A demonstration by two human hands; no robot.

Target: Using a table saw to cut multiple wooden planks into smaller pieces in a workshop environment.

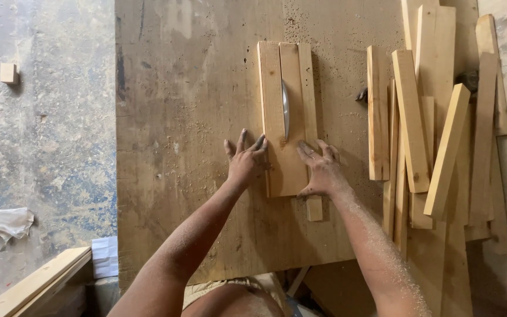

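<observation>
Now both hands lie flat on a group of wooden boards [286,117] that sits in the middle of the bench [195,88]. The left hand [245,161] rests at the left edge of the boards, its fingers spread open and pressing down, not gripping anything. The right hand [321,170] rests at the lower right corner of the boards, also with open fingers laid on the wood. Between the boards a thin metal saw blade [286,108] stands up through a slot, a little beyond both hands. A short narrow strip of wood [314,208] sticks out from under the right hand, toward the person. Both forearms are dusted with sawdust, and sawdust is scattered on the bench too.

To the right, a loose pile of long wooden slats [435,129] lies on the bench, well apart from the hands. On the floor to the left there is a small wooden block [8,73], a crumpled piece of plastic [1,222] and a plank [33,286] near the lower corner.
</observation>
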